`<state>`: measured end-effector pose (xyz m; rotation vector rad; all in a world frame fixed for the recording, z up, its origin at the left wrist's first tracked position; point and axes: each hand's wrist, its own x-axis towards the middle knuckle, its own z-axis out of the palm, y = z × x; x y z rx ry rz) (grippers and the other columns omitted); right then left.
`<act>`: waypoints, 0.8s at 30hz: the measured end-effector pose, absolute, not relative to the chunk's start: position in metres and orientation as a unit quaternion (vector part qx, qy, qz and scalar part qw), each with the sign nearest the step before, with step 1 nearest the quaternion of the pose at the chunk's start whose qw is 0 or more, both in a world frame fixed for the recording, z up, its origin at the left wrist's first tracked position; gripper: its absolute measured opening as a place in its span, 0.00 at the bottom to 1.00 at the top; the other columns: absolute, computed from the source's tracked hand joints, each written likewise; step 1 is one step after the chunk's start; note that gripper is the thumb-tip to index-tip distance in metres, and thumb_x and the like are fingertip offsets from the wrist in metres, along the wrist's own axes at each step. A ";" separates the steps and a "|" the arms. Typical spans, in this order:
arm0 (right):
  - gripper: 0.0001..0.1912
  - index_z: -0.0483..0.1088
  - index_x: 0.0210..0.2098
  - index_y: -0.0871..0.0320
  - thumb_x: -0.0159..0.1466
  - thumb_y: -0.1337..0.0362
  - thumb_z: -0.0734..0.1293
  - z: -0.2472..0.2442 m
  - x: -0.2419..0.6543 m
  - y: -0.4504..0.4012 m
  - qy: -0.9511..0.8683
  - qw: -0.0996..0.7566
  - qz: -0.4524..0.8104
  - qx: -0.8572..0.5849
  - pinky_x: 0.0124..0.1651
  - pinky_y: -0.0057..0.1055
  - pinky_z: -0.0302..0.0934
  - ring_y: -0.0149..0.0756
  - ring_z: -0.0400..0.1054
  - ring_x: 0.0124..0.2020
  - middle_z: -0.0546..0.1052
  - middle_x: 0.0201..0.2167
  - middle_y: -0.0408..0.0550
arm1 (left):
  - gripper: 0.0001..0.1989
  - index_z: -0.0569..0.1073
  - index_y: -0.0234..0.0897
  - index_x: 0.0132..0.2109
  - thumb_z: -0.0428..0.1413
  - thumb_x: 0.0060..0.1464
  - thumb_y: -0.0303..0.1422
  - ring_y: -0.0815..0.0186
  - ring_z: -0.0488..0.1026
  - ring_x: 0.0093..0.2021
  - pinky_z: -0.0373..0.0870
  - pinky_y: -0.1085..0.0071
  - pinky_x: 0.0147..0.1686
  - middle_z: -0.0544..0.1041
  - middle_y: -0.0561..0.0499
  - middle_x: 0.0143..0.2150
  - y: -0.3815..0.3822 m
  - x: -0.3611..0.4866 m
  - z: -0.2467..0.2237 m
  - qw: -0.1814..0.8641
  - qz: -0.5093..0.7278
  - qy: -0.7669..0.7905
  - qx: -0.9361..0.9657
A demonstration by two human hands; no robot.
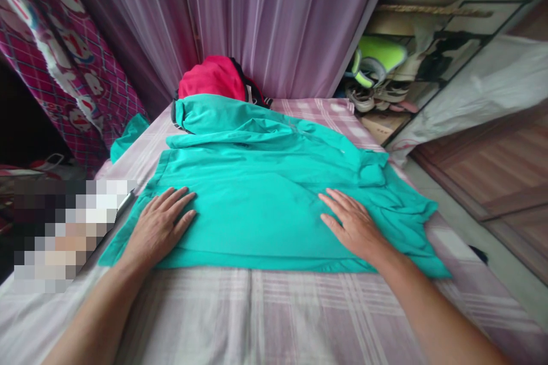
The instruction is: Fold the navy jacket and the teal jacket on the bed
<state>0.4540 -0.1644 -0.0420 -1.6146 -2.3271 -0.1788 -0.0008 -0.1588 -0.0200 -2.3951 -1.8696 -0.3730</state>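
- The plaid cloth (240, 319) is overlaid by a turquoise jacket (257, 211), spread out flat.
- The jacket's near part is pressed by the left hand (158, 225) and the right hand (353, 225), set well apart; the fingers of both are extended and slightly spread, with nothing gripped.
- Behind the jacket, a red bundle (214, 77) is partly covered.
- Shoes (391, 93) are held on a rack (499, 0) at right.
- The background is closed off by a purple curtain (265, 11).

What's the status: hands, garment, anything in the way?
Left hand, right hand open, palms down on garment. Garment spread on plaid cloth, creased at right. Red bundle behind, clear of hands.
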 end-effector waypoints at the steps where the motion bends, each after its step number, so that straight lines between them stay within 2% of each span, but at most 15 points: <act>1: 0.24 0.67 0.63 0.51 0.71 0.54 0.56 -0.043 0.461 -0.161 -0.800 0.153 -0.071 -0.576 0.61 0.51 0.60 0.47 0.62 0.64 0.70 0.63 0.54 | 0.29 0.71 0.43 0.63 0.40 0.64 0.50 0.49 0.60 0.68 0.57 0.48 0.66 0.70 0.46 0.65 -0.159 -0.001 -0.020 0.040 -0.124 -0.609 -0.782; 6: 0.23 0.72 0.58 0.54 0.70 0.55 0.56 -0.047 0.502 -0.149 -0.746 0.159 -0.125 -0.634 0.60 0.54 0.58 0.52 0.65 0.61 0.74 0.59 0.57 | 0.28 0.71 0.45 0.62 0.41 0.64 0.49 0.49 0.62 0.67 0.59 0.48 0.66 0.71 0.47 0.65 -0.158 -0.001 -0.021 0.040 -0.128 -0.611 -0.780; 9: 0.24 0.71 0.59 0.53 0.69 0.54 0.57 -0.051 0.530 -0.144 -0.711 0.161 -0.149 -0.668 0.58 0.58 0.60 0.55 0.66 0.59 0.73 0.59 0.56 | 0.28 0.71 0.45 0.62 0.41 0.63 0.49 0.49 0.62 0.67 0.58 0.48 0.66 0.71 0.47 0.65 -0.157 -0.003 -0.022 0.040 -0.128 -0.611 -0.780; 13: 0.26 0.70 0.60 0.54 0.67 0.54 0.59 -0.055 0.548 -0.140 -0.692 0.162 -0.151 -0.687 0.53 0.53 0.66 0.56 0.69 0.54 0.71 0.60 0.58 | 0.30 0.71 0.45 0.62 0.40 0.63 0.51 0.48 0.62 0.67 0.58 0.47 0.66 0.71 0.47 0.65 -0.157 -0.004 -0.022 0.038 -0.127 -0.609 -0.782; 18: 0.26 0.72 0.56 0.59 0.68 0.51 0.56 -0.050 0.544 -0.138 -0.624 0.203 -0.171 -0.735 0.53 0.51 0.65 0.57 0.67 0.57 0.71 0.58 0.63 | 0.31 0.71 0.43 0.62 0.39 0.63 0.52 0.48 0.61 0.67 0.58 0.47 0.66 0.71 0.46 0.65 -0.157 -0.004 -0.023 0.037 -0.129 -0.607 -0.783; 24: 0.35 0.70 0.57 0.68 0.68 0.43 0.56 -0.039 0.551 -0.139 -0.610 0.170 -0.145 -0.760 0.47 0.50 0.63 0.60 0.70 0.48 0.76 0.46 0.72 | 0.29 0.71 0.45 0.62 0.40 0.64 0.51 0.49 0.62 0.67 0.58 0.48 0.66 0.71 0.47 0.65 -0.158 -0.004 -0.023 0.039 -0.133 -0.603 -0.785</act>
